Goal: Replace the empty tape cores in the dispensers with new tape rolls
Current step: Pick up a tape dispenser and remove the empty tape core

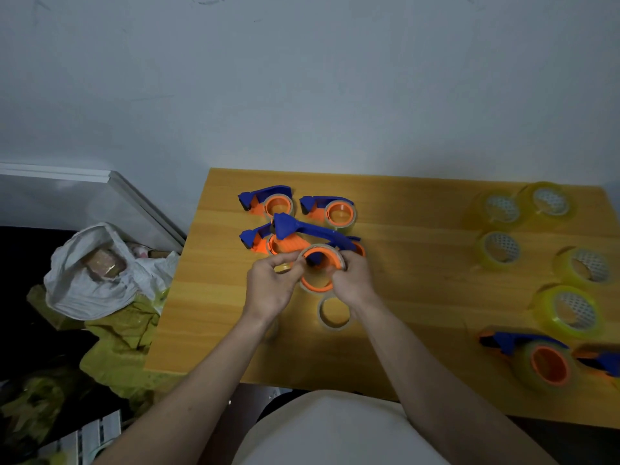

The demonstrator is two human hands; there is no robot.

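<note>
Both hands are up over the worktop (pixel 208 297): left hand (pixel 270 286) and right hand (pixel 352 280) pinch the rim of a tape core (pixel 322 255) on the blue-and-orange dispenser (pixel 312 234) held between them. Beyond the fingers crowd three more dispensers; a loose core (pixel 334 313) lies just under the right wrist. Off to the right, five fresh rolls (pixel 570 310) and a loaded dispenser (pixel 543 360). Left of the worktop, a white bag (pixel 84 280).

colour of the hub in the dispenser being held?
Orange hub, blue dispenser handle; head view.
</note>
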